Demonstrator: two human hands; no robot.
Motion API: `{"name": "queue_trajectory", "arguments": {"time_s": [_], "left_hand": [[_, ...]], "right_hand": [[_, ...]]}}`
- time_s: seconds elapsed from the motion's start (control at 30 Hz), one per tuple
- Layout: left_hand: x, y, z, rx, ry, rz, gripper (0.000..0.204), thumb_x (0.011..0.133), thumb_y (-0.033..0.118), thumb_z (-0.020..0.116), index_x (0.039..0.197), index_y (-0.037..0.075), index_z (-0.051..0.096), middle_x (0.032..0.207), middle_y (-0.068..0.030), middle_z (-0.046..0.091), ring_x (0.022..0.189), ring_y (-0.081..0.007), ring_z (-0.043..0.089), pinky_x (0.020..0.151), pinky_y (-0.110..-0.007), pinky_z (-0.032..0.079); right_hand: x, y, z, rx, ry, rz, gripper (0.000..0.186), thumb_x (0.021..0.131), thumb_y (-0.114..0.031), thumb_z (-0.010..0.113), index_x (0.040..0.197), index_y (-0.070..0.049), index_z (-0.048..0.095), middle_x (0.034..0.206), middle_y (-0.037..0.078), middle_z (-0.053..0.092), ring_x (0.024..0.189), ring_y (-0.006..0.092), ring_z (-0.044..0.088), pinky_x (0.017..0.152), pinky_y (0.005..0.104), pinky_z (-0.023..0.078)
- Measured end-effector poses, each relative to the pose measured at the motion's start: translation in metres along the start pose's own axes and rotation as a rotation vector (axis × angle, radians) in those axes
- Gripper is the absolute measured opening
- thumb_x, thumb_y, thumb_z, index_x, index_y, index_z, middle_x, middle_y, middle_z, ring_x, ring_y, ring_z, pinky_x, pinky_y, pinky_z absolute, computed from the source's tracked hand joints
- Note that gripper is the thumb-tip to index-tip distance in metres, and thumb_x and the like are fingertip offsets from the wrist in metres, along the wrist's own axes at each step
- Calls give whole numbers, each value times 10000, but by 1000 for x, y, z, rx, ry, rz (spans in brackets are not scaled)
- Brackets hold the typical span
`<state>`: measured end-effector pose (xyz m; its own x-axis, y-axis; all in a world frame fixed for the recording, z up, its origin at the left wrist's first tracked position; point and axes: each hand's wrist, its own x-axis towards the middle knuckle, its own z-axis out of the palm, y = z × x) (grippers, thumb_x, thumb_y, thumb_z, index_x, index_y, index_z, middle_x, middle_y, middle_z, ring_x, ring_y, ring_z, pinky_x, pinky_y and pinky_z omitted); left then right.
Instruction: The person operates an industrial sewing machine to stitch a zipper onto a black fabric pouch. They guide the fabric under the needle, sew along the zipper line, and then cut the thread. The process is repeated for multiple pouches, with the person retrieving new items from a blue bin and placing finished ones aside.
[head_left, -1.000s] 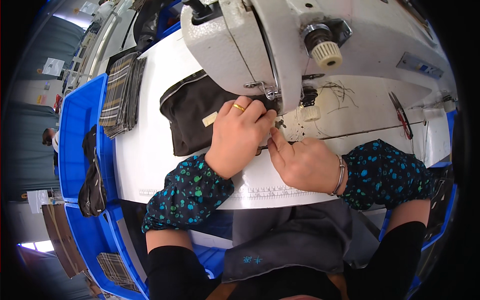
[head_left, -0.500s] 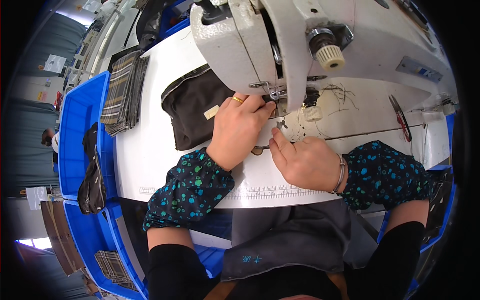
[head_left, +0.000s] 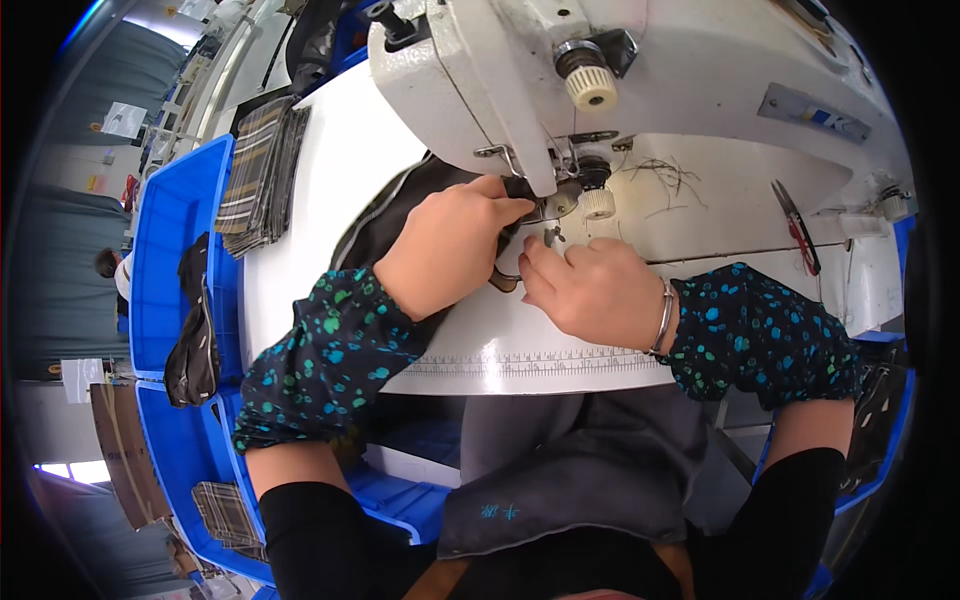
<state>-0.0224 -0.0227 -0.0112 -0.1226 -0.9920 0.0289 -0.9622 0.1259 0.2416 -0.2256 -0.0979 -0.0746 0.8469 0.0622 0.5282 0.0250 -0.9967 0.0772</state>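
Black cloth (head_left: 392, 208): it's lying on the white tabletop (head_left: 345, 130), running beneath the left hand (head_left: 440, 240), its zip curving down the left side and its right end sitting by the needle of the sewing machine (head_left: 680, 85).
Left hand: fingers are bending close together and pressing on the cloth beside the presser foot, apparently so the layers are lying flat; whether the thumb is pinching, I'm not able to tell.
Right hand (head_left: 598, 295): it's curling just right of the cloth's edge, seemingly for steadying that side; nothing is showing between finger and thumb, and I'm not able to tell whether they're closing on anything.
Plaid stack (head_left: 262, 180): it's sitting at the tabletop's left edge, probably for easy reach.
Upper blue bin (head_left: 165, 260): it's standing beside that stack, a black zipped piece (head_left: 193, 345) draping over its edge.
Lower blue bin (head_left: 180, 430): it's holding folded plaid cloth (head_left: 225, 515).
Right blue bin (head_left: 890, 445): it's holding dark pieces.
Scissors (head_left: 795, 225): they're lying well right, clear of the needle, with loose threads (head_left: 665, 180) scattering between.
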Motion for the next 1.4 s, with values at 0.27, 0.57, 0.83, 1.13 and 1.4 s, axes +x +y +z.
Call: {"name": "queue_trajectory", "arguments": {"time_s": [0.27, 0.57, 0.83, 1.13, 1.4], "left_hand": [[0, 8, 2, -381, -5, -127, 391, 809, 2, 678, 1196, 7, 735, 997, -203, 667, 876, -365, 693, 786, -434, 563], [-4, 23, 10, 175, 192, -84, 363, 807, 3, 656, 1132, 109, 779, 935, -96, 654, 753, -323, 697, 657, -425, 570], [-13, 22, 6, 12, 81, -35, 366, 799, 77, 687, 1152, 92, 782, 867, -86, 648, 741, -319, 686, 660, -435, 564], [-17, 35, 20, 16, 46, -29, 393, 829, 124, 704, 1210, 33, 736, 823, -105, 655, 702, -335, 673, 619, -440, 546], [-9, 35, 22, -49, 70, -46, 382, 893, 185, 670, 1224, 1, 718, 847, -115, 681, 711, -337, 690, 629, -456, 558]], "right_hand": [[2, -3, 2, 3, -18, -122, 266, 704, -192, 653, 917, -54, 736, 973, 73, 713, 599, 120, 574, 515, 278, 437], [4, -5, 9, 38, 147, -276, 266, 772, -201, 670, 863, 44, 724, 818, 241, 720, 590, 220, 679, 476, 309, 512], [2, -15, -1, 15, 101, -181, 263, 800, -215, 671, 862, 35, 723, 794, 217, 712, 608, 208, 669, 492, 281, 489], [-7, -25, -14, -47, 3, -192, 232, 636, -182, 661, 736, 22, 709, 683, 145, 654, 575, 188, 581, 437, 287, 395], [-10, -25, -16, -100, -57, -88, 257, 665, -167, 681, 775, 60, 728, 792, 259, 717, 561, 201, 609, 432, 289, 419]]}}
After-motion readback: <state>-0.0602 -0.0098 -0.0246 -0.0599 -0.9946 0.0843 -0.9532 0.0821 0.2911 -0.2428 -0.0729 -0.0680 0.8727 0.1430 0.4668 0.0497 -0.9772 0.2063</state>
